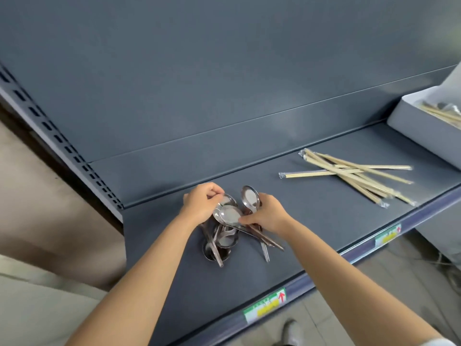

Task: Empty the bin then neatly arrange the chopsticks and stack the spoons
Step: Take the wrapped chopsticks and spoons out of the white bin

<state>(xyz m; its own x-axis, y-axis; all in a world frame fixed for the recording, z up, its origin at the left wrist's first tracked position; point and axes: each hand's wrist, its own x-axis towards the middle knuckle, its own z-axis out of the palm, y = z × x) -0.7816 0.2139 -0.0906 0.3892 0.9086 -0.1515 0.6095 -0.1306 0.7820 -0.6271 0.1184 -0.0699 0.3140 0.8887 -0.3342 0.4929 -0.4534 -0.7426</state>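
Roughly at the middle of the grey shelf (311, 221), a jumbled heap of metal spoons (225, 239) is seen, with bowls and handles crossing at odd angles. The left hand (203, 204) is curled over the far side of the heap, and the rim of one of the spoons is pinched between its thumb and fingertips. The right hand (268, 216) is closed round a few more of the spoons (how many cannot be told); one bowl stands up above its fingers and handles trail out beneath it. To the right, well apart from the heap, wrapped wooden chopsticks (356, 176) are scattered on the shelf, several crossing one another. At the far right edge the grey bin (421, 131) is set on the same shelf, and more chopsticks are seen inside it. Two price labels (265, 304) are fixed along the shelf's front edge.
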